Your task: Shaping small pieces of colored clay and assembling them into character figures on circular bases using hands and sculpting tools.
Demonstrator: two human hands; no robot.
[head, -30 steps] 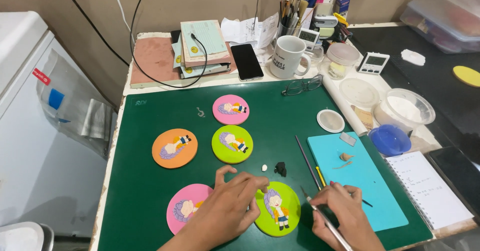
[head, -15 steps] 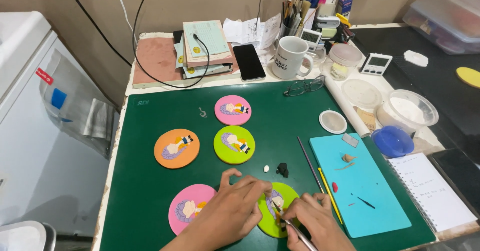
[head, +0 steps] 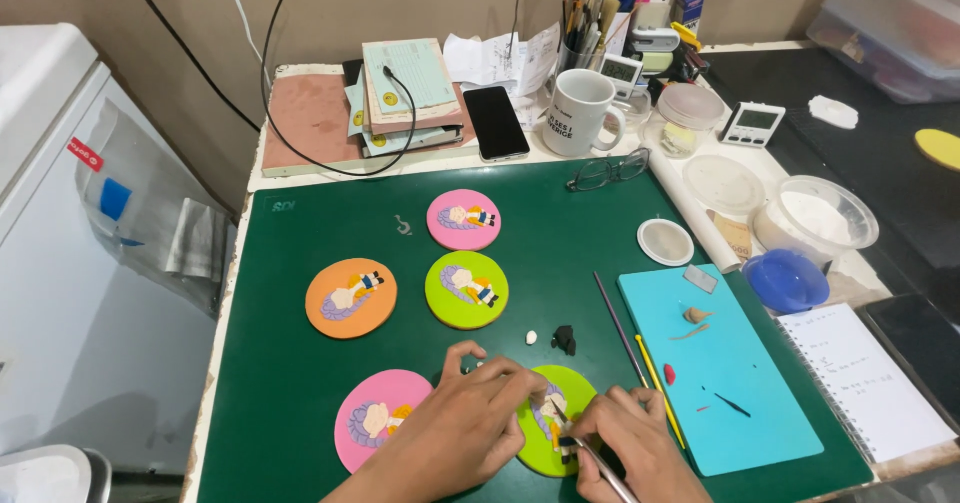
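My left hand (head: pixel 478 421) rests on the left edge of a lime green clay disc (head: pixel 560 393) that carries a small figure, fingers curled against it. A thin modelling tool (head: pixel 600 466) is pinched in my right hand (head: pixel 628 441), its tip touching the figure on that disc. A pink disc (head: pixel 368 423) with a similar figure lies just left of my left hand. Further back on the dark green cutting mat (head: pixel 300 353) lie an orange disc (head: pixel 351 297), another green disc (head: pixel 466 289) and a pink disc (head: pixel 463 219).
A turquoise sheet (head: pixel 740 403) with clay scraps lies to the right, two thin sticks (head: pixel 625 338) along its left edge. A small black clay lump (head: pixel 565 339), glasses (head: pixel 608 171), a white mug (head: pixel 578 113), a phone (head: pixel 496 123), bowls (head: pixel 815 218) and a notebook (head: pixel 865 378) surround the mat.
My right hand moved left from the turquoise sheet's edge onto the green disc, bringing the tool tip to the figure. My left hand stayed on the disc.
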